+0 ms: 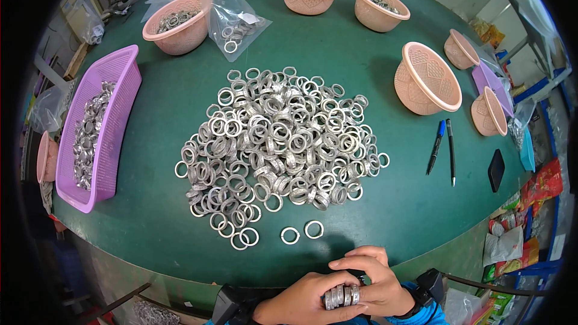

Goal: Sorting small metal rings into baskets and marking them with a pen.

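Note:
At the near edge of the table, my left hand (307, 298) is curled around a short row of metal rings (341, 297), set side by side with their rims facing up. My right hand (379, 284) closes on the same rings from the right, its thumb and fingers against their end. Part of the row is hidden by my fingers. Beyond my hands, two single rings, a left one (290, 236) and a right one (313, 229), lie flat on the green table (162, 229). A large heap of similar silvery rings (277, 138) spreads over the table's middle.
A purple basket (123, 126) of metal pieces stands left. A pink basket (180, 39) of rings and a clear bag (256, 30) lie far left. More pink baskets, including a tilted one (427, 78), line the far and right sides. Pens (436, 147) and a black flat object (496, 170) lie right.

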`<action>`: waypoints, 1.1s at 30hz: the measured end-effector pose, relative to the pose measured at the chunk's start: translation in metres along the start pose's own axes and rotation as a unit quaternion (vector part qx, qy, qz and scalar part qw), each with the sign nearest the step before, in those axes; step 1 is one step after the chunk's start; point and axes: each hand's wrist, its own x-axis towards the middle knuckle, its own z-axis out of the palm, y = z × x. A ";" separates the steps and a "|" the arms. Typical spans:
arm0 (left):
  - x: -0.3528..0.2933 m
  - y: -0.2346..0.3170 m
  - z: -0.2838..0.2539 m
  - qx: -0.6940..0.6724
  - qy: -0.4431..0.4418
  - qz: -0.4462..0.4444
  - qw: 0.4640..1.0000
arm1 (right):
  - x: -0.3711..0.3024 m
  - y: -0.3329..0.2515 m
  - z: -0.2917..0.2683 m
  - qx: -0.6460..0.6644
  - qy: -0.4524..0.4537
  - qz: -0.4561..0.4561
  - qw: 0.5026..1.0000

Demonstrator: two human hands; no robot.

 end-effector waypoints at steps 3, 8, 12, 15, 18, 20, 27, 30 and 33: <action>0.000 -0.001 -0.002 0.018 -0.019 0.003 1.000 | 0.001 0.000 -0.002 0.008 -0.018 0.001 1.000; -0.002 -0.009 -0.005 0.124 -0.036 0.036 0.991 | 0.004 -0.002 -0.004 0.032 -0.050 0.017 0.998; -0.008 -0.019 -0.007 0.181 -0.051 0.027 0.982 | 0.006 -0.005 -0.005 0.079 -0.069 0.029 0.994; -0.003 -0.015 -0.008 0.212 -0.008 0.109 0.971 | 0.006 -0.007 -0.005 0.107 -0.058 0.020 0.992; -0.003 -0.015 -0.009 0.210 -0.022 0.097 0.973 | 0.007 -0.008 -0.007 0.124 -0.064 0.023 0.990; -0.001 -0.014 -0.009 0.238 -0.018 0.131 0.962 | 0.007 -0.009 -0.007 0.132 -0.074 0.025 0.988; 0.000 -0.016 -0.012 0.306 -0.027 0.168 0.937 | 0.005 -0.005 -0.003 0.209 -0.082 0.129 0.966; 0.001 -0.015 -0.012 0.296 -0.015 0.185 0.937 | 0.005 -0.005 -0.002 0.206 -0.072 0.122 0.968; 0.002 -0.018 -0.013 0.284 -0.019 0.180 0.942 | 0.006 -0.004 -0.001 0.193 -0.066 0.109 0.973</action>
